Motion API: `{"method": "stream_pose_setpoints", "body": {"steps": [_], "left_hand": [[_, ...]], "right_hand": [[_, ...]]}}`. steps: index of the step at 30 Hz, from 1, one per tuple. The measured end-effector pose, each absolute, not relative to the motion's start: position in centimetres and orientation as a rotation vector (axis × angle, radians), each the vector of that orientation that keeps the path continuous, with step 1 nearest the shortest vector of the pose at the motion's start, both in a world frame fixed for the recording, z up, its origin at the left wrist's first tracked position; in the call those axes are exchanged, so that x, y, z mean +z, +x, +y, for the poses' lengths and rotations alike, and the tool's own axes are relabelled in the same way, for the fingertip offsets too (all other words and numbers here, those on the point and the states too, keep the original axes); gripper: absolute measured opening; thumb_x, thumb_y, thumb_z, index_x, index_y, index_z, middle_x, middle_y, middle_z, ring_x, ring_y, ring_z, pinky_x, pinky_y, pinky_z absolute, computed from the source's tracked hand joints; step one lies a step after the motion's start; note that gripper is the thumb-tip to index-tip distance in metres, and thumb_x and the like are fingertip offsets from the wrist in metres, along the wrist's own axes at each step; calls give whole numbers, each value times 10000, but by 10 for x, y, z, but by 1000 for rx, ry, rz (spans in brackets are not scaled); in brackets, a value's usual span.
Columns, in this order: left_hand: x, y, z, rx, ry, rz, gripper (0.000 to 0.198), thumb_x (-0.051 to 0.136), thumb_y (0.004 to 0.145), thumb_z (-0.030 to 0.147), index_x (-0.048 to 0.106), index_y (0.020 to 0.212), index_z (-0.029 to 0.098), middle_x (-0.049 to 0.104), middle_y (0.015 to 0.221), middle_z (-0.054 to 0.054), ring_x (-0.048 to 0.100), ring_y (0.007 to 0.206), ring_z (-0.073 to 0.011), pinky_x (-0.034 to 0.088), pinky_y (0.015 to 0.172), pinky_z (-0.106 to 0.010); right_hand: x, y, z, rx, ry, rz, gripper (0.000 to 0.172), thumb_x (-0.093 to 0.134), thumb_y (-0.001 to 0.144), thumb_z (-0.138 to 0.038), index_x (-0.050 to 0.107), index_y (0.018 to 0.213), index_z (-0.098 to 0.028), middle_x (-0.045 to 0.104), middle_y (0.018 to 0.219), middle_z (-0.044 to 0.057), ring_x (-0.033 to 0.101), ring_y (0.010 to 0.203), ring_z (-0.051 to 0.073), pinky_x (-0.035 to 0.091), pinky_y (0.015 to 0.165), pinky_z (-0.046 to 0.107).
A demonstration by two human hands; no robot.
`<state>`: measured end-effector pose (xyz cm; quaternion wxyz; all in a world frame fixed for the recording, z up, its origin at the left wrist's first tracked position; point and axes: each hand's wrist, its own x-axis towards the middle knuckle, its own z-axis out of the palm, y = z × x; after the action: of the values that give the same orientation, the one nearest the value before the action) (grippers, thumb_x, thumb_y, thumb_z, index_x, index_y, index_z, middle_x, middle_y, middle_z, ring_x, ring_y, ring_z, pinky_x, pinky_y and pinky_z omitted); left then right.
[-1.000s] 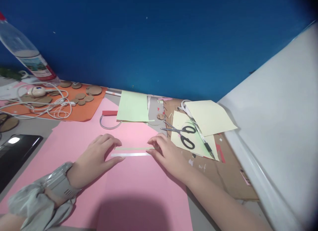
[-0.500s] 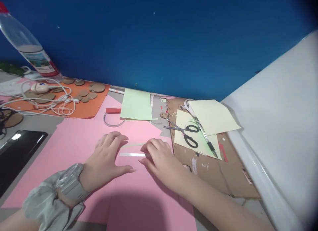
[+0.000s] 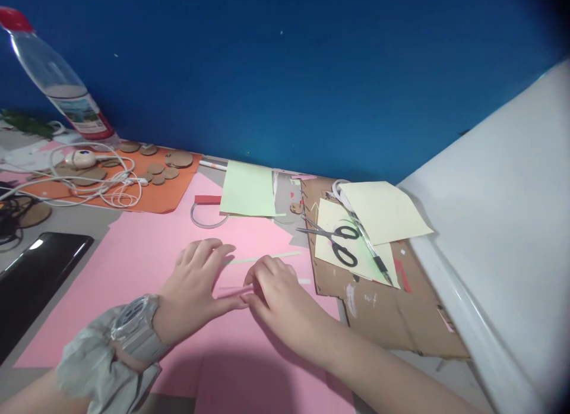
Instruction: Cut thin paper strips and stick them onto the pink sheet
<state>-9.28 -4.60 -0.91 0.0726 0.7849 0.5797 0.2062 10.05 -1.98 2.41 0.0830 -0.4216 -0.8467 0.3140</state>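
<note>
A pink paper sheet [image 3: 249,354] lies in front of me, with a narrow raised pink edge [image 3: 234,291] between my hands. My right hand [image 3: 278,289] has its fingers and thumb pinched together on that edge. To the left, my left hand [image 3: 200,280] rests on the paper with fingers and thumb spread; its thumb tip comes close to the right fingertips. A short end of a white strip [image 3: 304,281] shows just past my right hand. Beyond the hands a thin pale green strip [image 3: 285,255] lies on the pink paper.
Scissors [image 3: 332,239] and a pen [image 3: 374,256] lie on pale yellow paper over cardboard [image 3: 401,319] at right. A green sheet [image 3: 249,188] lies at the back. At left are a black phone [image 3: 40,271], white cables [image 3: 107,185] and a plastic bottle [image 3: 73,93].
My right hand has closed into a pinch, and a narrow pink paper edge now stands up between the hands. The white strip is mostly covered, with only its right end showing.
</note>
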Motion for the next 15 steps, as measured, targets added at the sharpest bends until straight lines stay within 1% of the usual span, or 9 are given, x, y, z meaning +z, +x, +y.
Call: {"method": "stream_pose_setpoints", "body": {"steps": [3, 5, 7, 10, 12, 15], "left_hand": [[-6, -93, -46, 537, 2346, 1697, 445, 566, 748, 629, 573, 986, 253, 509, 1067, -67, 448, 986, -270, 365, 834, -446], [-3, -94, -46, 486, 2339, 1641, 364, 545, 784, 596, 589, 863, 243, 525, 1018, -57, 455, 952, -257, 365, 815, -437], [0, -95, -45, 473, 2333, 1583, 315, 519, 827, 544, 579, 828, 234, 548, 981, -49, 465, 939, -243, 363, 817, -426], [3, -96, -44, 487, 2308, 1529, 243, 487, 875, 457, 562, 857, 226, 580, 940, -41, 487, 923, -226, 367, 820, -409], [6, -96, -44, 496, 2254, 1510, 224, 460, 897, 412, 548, 832, 216, 586, 865, -32, 502, 864, -209, 380, 797, -390], [11, -98, -45, 505, 2069, 1405, 269, 391, 929, 362, 503, 741, 206, 555, 743, -8, 504, 742, -167, 413, 727, -327]], "right_hand": [[28, 98, -19, 1048, -1272, -2464, 62, 520, 869, -138, 510, 846, -195, 596, 951, 51, 522, 902, 214, 410, 802, 374], [27, 98, -18, 1152, -1233, -2395, 79, 469, 905, -144, 509, 881, -208, 621, 902, 23, 538, 867, 191, 412, 783, 348], [23, 98, -16, 1163, -1141, -2354, 109, 424, 941, -166, 516, 949, -224, 641, 929, 6, 546, 890, 178, 404, 814, 341], [14, 102, -13, 1040, -976, -2372, 142, 392, 971, -210, 525, 1019, -223, 645, 1021, 18, 549, 945, 171, 392, 863, 339], [8, 105, -11, 991, -886, -2409, 182, 354, 983, -215, 531, 1026, -212, 641, 1017, 36, 558, 919, 164, 413, 825, 315], [2, 107, -11, 944, -817, -2443, 201, 337, 985, -220, 533, 1027, -204, 631, 968, 45, 565, 862, 155, 440, 745, 280]]}}
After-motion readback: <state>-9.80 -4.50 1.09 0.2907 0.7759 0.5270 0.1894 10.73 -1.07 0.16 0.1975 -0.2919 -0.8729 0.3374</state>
